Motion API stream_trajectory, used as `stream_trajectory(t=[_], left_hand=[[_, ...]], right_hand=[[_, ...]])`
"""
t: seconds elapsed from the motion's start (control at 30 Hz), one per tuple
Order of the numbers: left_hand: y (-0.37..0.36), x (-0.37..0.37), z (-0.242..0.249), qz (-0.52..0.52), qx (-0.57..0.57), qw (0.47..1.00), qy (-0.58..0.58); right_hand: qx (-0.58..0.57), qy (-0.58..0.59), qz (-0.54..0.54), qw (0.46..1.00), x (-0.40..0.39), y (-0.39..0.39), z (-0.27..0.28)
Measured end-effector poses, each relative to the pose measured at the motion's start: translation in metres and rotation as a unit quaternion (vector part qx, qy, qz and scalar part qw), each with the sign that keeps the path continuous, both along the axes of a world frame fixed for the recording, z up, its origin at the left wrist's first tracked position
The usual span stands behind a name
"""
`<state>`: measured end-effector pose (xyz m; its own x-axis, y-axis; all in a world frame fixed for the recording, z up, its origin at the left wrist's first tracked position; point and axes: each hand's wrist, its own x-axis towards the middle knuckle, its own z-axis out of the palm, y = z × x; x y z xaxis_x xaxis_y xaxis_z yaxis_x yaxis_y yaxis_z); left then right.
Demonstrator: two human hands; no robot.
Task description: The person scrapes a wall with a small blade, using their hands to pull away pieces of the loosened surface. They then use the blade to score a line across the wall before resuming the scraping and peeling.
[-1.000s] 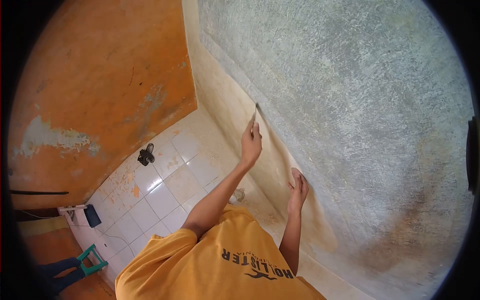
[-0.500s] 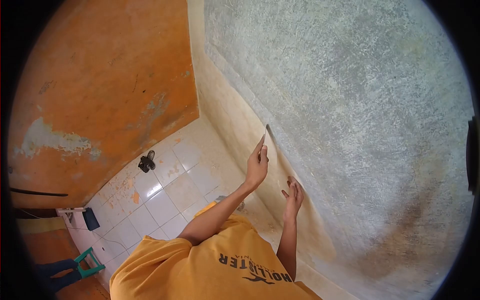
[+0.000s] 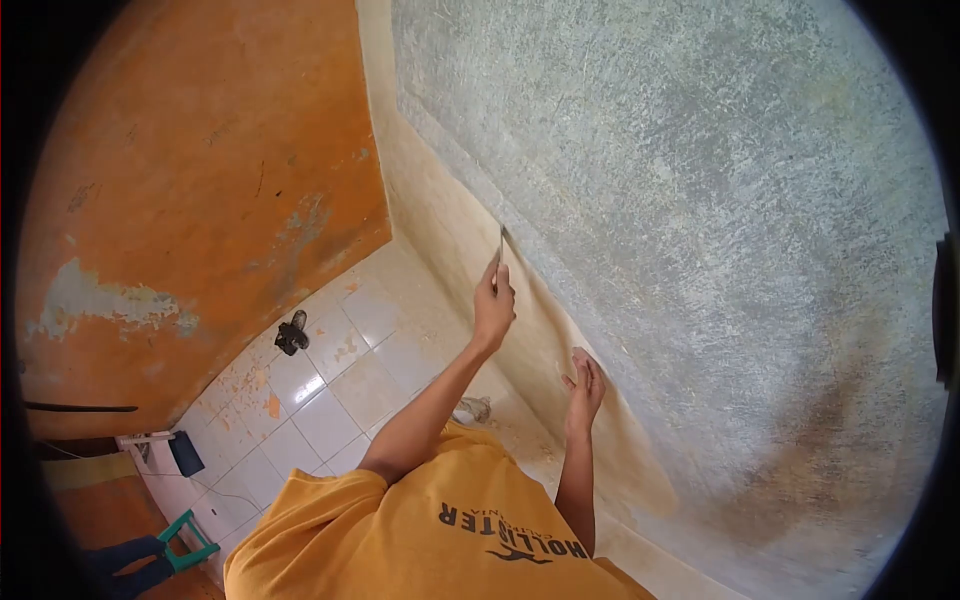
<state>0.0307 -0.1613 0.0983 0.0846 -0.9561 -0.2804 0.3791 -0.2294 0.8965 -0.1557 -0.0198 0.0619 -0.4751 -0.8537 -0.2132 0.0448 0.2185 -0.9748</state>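
Observation:
My left hand (image 3: 493, 312) is closed around a thin-bladed scraper (image 3: 501, 246). Its tip meets the line where the rough grey wall (image 3: 680, 200) borders a smooth beige covering (image 3: 450, 205) on the lower wall. Below that tip, the covering bulges and casts a shadow along its upper edge. My right hand (image 3: 584, 392) is stretched out lower along the same border, fingers extended and thumb apart, fingertips right at the edge of the covering. Most of the scraper's handle is hidden in my left hand.
An orange wall (image 3: 220, 140) with peeled patches meets the beige strip at a corner. Orange flakes (image 3: 272, 405) and a black object (image 3: 292, 333) lie on the white tiled floor (image 3: 328, 418). Far left, a person's legs (image 3: 130, 570) show beside a green stool (image 3: 190, 545).
My left hand and the scraper have shifted up and left along the border. My right hand has stayed near its place, its fingers straighter. The view has tilted slightly.

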Motion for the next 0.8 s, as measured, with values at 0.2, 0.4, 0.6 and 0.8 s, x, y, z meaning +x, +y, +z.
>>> stream_trajectory(t=[0.2,0.4,0.6,0.8], left_hand=[[0.021,-0.001,0.011,-0.056,0.022,0.998,-0.013],[0.027,-0.019,-0.007,-0.004,-0.068,0.995,-0.074],[0.017,-0.001,0.011,-0.034,-0.003,0.999,-0.033],[0.018,0.006,0.024,-0.061,0.022,0.997,-0.030]], right_hand=[[0.015,-0.002,-0.014,1.000,0.001,-0.007,0.003],[0.004,0.029,-0.018,0.999,0.010,-0.005,0.009],[0.000,0.046,-0.017,0.999,0.013,0.002,0.009],[-0.009,0.046,-0.023,0.999,0.012,-0.003,0.009]])
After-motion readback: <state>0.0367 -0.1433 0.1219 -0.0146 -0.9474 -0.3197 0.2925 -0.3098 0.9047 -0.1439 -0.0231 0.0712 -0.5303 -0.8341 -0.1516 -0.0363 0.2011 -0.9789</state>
